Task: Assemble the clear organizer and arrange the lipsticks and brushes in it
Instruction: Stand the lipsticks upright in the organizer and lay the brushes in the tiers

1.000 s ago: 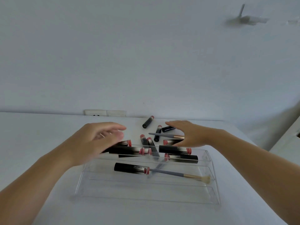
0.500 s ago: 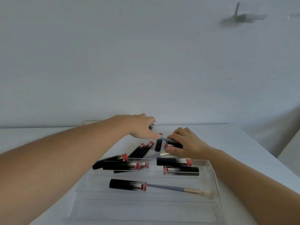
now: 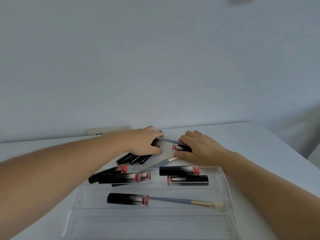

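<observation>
Left hand (image 3: 144, 144) nearer — lipsticks (image 3: 133, 158) under fingers (image 3: 156, 151)

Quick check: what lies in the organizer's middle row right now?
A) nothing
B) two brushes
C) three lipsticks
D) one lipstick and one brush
D: in the organizer, the middle row holds a single black lipstick with a grey-handled brush lying end to end beside it.
</observation>
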Demonstrator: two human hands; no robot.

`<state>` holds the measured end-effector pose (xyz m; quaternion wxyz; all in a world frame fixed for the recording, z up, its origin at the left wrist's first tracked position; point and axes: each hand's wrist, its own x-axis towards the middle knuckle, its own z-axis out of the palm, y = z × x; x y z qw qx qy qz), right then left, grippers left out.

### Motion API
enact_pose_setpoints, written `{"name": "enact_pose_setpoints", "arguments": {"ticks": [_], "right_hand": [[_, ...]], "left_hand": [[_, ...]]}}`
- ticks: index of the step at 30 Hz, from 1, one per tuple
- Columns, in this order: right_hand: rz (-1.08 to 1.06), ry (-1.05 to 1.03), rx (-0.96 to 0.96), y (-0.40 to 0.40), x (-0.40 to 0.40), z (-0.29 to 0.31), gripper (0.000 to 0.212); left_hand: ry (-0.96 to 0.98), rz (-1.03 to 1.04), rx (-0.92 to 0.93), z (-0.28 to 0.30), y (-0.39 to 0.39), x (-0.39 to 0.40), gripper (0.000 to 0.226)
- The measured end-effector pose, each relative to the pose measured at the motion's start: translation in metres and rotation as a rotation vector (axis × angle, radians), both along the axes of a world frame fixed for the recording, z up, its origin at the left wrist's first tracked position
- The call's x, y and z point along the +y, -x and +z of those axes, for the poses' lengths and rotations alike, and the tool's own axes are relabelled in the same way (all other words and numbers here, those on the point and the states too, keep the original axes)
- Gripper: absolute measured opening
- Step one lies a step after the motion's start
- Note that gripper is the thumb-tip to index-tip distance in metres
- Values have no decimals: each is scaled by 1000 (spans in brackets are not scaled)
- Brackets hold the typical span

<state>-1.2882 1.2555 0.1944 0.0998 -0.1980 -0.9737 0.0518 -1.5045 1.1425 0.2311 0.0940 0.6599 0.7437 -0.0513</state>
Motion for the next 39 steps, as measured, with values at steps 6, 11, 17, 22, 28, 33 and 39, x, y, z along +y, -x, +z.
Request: {"name": "enact_pose_setpoints", "arguments": {"ticks": [6,11,17,22,28,33,39], "right_hand": [[-10,-7,-2,-1,-2,0,47],[-17,-7,9,-1,-2,-1,47],[-1,-3,26,-2,-4,1,47],[25,16,31,-2,-4,2,47],[33,70,9,-5,-2,7,44],[51,107,15,-5,-4,8,37],[61,222,60,-4,-7,7,32]], "left_hand": [[-100,-40,9,-15,13,-14,58],[-128,-25,-95,-16,25,-16,51],[-124,-18,-75,-15,21,-14,55],[-63,-24,4,-11,13,-13,54],[-28,-31,40,-11,7,-9,60],[-88,-21,-26,-17,8,-14,62],[-284,10,-188,-18,15,-14,60]]}}
